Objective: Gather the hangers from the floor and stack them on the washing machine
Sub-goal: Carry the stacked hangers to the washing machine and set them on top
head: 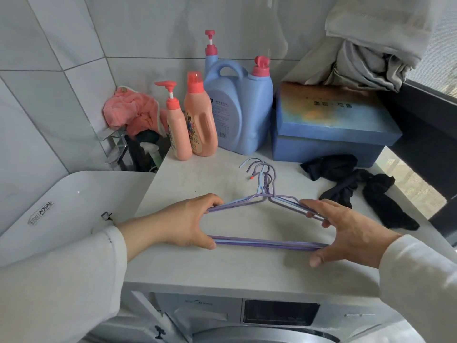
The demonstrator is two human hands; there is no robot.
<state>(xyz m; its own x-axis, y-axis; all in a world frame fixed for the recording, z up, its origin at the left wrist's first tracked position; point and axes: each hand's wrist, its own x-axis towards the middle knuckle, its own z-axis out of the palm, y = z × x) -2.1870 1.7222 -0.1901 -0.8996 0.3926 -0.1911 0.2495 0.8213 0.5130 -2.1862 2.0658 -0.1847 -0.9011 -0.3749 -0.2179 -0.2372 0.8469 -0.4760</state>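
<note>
Washing machine (247,273) top holds stacked hangers (265,201), purple and blue, hooks pointing to wall. Left hand (190,224) pinches stack's left end, right hand (346,231) pinches right end. Behind: closed pink bottles (190,120), blue jug (238,107), lidded blue box (329,122); contents unseen. Black cloth (358,184) lies right.

The hangers (265,201) look like thin wire in smooth lilac and blue coating. The washing machine (247,268) top is matt, faintly mottled. Behind the hangers, glossy plastic bottles (197,120); right of them, limp black cloth (358,189).
</note>
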